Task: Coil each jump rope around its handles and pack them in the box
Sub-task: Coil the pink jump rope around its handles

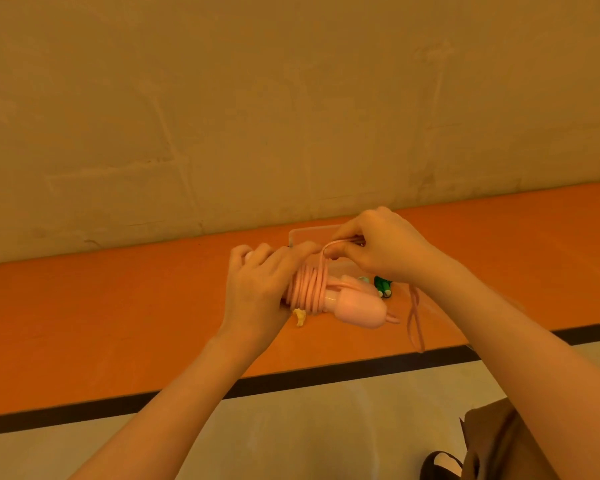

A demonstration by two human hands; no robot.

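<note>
Both hands (257, 289) (378, 247) on pink rope (309, 289), L gripping handles (357, 308).

No text, label, brand, number or sign can be read anywhere here, neither on the jump rope handles nor on the box

Both forearms are bare to the frame's edge, with no sleeves, watch or rings showing on the left hand (253, 289) or right hand (385, 247). At 5 o'clock, brown clothing (506, 445) and a dark strappy shoe (442, 464).
</note>
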